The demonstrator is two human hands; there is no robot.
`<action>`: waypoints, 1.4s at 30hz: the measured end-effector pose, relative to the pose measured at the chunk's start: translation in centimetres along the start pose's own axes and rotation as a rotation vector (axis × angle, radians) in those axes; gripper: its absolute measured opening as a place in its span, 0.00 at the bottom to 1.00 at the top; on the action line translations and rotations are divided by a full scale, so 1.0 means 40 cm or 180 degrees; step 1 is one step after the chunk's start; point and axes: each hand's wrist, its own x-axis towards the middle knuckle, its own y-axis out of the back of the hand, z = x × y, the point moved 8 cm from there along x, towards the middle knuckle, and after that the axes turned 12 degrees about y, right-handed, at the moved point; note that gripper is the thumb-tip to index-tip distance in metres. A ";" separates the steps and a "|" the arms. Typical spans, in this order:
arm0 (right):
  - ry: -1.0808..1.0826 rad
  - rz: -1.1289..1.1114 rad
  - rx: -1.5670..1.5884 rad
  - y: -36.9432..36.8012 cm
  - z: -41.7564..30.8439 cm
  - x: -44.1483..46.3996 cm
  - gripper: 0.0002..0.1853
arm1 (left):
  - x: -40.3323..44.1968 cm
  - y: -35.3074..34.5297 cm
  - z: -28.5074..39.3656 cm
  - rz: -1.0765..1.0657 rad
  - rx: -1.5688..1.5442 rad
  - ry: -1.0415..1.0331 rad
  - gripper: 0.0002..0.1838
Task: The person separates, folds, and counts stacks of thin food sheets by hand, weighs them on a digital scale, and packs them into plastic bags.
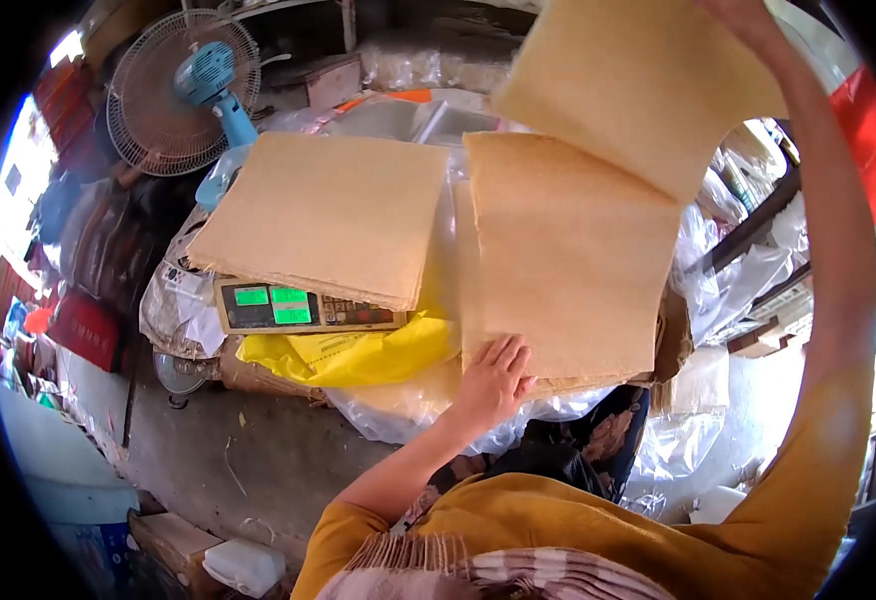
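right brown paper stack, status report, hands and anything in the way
Left hand on near-left corner of brown paper stack. Right hand holding up brown paper sheet. Yellow plastic bag at left, not covering stack.

The brown paper sheet (638, 85) in the right hand (748, 22) is raised above the far end of the paper stack (573, 270), held at its upper right edge near the border of the view. It is broad, plain tan and gently bowed, tilted with one corner pointing down toward the stack; whether that corner touches is unclear. The stack lies flat, squarish, its top sheet matte, warm brown and smooth apart from a faintly rough left edge. Thin layers show unevenly along the near edge, and lower sheets jut out slightly at the left. The left hand (498, 380) rests on its near left corner.
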 end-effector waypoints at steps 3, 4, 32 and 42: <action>0.0182 0.0649 -0.0779 0.104 -0.004 0.126 0.19 | -0.004 -0.004 -0.005 0.0044 -0.0006 -0.0012 0.19; 0.0210 0.1013 -0.0175 0.163 -0.066 0.117 0.18 | -0.007 -0.006 -0.008 0.0078 0.0005 -0.0007 0.20; 0.2018 -0.0320 0.3198 -0.415 -0.975 -0.391 0.31 | -0.030 -0.046 -0.022 -0.0065 0.0170 0.0214 0.23; 0.1305 -0.1938 0.3423 -0.313 -0.725 -0.787 0.28 | -0.008 -0.078 -0.028 -0.0587 0.0799 -0.0118 0.23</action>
